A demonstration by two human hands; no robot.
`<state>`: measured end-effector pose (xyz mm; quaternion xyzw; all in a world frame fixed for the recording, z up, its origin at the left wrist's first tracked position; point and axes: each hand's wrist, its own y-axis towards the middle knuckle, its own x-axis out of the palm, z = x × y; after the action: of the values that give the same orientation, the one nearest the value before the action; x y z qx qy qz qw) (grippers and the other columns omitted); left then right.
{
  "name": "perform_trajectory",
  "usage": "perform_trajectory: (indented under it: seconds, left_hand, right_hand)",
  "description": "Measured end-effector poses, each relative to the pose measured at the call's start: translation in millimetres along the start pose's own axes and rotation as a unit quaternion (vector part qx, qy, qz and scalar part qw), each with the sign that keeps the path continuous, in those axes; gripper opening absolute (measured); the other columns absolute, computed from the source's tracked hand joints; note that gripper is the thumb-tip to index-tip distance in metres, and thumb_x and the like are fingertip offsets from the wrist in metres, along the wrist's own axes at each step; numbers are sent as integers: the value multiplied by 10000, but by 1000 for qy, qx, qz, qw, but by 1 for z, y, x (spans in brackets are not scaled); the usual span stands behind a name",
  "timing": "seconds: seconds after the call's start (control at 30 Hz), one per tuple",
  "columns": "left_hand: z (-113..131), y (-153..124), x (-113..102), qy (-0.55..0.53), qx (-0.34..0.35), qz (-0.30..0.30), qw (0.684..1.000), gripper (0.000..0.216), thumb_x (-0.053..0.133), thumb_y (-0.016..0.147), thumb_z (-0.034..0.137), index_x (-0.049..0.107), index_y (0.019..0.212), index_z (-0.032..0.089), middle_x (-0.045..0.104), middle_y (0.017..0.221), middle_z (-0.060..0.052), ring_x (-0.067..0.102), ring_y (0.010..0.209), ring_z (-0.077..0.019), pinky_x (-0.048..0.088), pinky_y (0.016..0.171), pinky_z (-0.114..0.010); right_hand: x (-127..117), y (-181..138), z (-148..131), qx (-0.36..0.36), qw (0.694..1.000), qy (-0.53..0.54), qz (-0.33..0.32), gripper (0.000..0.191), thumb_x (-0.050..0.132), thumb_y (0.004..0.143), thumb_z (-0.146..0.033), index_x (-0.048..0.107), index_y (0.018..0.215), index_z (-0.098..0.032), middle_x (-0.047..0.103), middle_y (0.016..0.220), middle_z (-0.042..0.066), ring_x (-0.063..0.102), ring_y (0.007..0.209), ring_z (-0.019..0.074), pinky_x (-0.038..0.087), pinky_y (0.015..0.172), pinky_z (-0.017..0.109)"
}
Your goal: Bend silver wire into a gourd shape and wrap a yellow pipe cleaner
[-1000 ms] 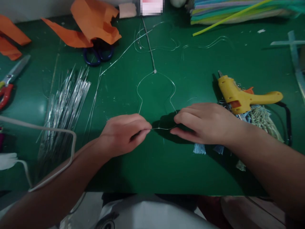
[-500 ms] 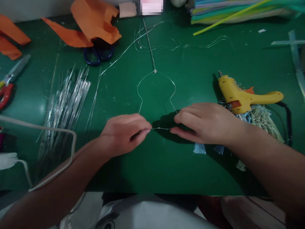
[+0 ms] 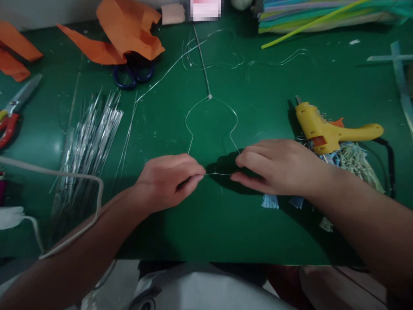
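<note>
green tabletop (image 3: 206,228) is filling most of the view, seen from above, with craft supplies lying around its edges. at the centre, a thin wire loop (image 3: 238,117) is lying between two bare hands, its upper part curving outwards, then narrowing to a waist on each side. at its top, a small pale blob (image 3: 209,97) is joining it to a straight grey stem (image 3: 201,56), which is pointing away from the person.

the left hand (image 3: 169,176) is pinching the lower left of the loop, thumb and forefinger pressed together on the wire. the right hand (image 3: 274,167) is arching over the lower right; its thumb and forefinger are standing slightly apart, and i cannot tell whether its hidden fingers are clamping the wire. between the hands, a tiny kink or join (image 3: 215,173) is showing in the bottom strand.

as for progress, the rounded top and both waists are looking shaped, and the stem is looking attached. the bottom stretch is seemingly the part being worked; how much shaping is remaining is unclear, since the hands are covering the lower corners.

to the right, a yellow glue gun (image 3: 322,125) is lying over blue and pale green tassels (image 3: 270,201). to the left, silver strips (image 3: 93,133) are spreading out, and blue-handled scissors (image 3: 134,82) are lying partly under orange material (image 3: 129,30).
</note>
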<state>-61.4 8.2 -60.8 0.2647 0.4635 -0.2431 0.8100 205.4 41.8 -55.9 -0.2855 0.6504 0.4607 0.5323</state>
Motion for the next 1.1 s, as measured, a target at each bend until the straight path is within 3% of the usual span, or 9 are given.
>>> perform_trajectory:
  seconds: [1.1]
  left_hand:
    - [2,1,-1,6,2,12,1000,141,559,907,188,692,917,231,744,885,26,698,797,-119,484,671,-229]
  right_hand:
    - [0,1,-1,2,1000,3,-4,276,463,987,-340,553,784,-176,573,654,0,483,558,131,325,558,279]
